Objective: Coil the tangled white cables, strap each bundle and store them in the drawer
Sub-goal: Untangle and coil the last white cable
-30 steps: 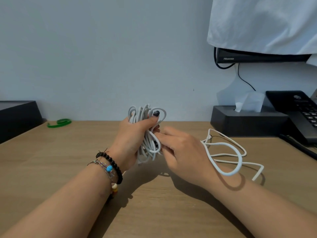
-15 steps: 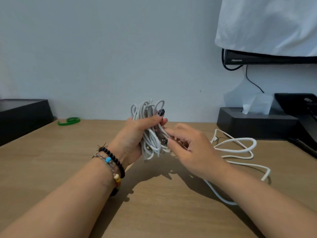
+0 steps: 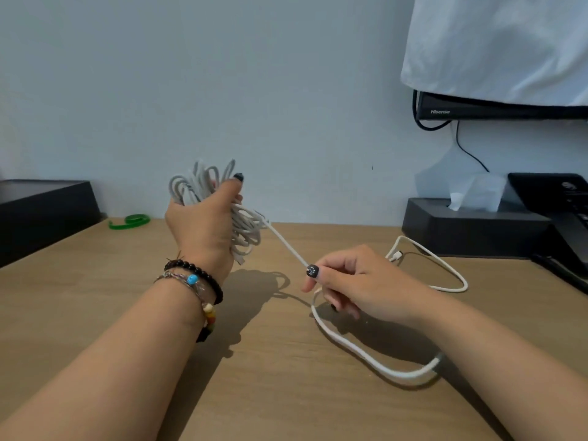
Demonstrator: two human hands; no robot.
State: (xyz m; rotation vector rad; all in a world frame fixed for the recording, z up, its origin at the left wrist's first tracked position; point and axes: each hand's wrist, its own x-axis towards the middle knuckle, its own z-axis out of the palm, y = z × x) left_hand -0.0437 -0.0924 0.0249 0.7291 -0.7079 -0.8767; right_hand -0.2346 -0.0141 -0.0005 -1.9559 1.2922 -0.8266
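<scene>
A wooden table (image 3: pixel 95 313) fills the lower frame. On it: a black box (image 3: pixel 41 211) far left, a green strap (image 3: pixel 129 221) beside it, a tissue box (image 3: pixel 471 230) and phone (image 3: pixel 560 211) at right, loose white cable (image 3: pixel 375 361) lower right.

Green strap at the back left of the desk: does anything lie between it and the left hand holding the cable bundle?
Nothing visible does. The green strap lies alone on the desk beside the black box. The left hand holds the cable bundle up to its right, with only bare desk between them.
</scene>
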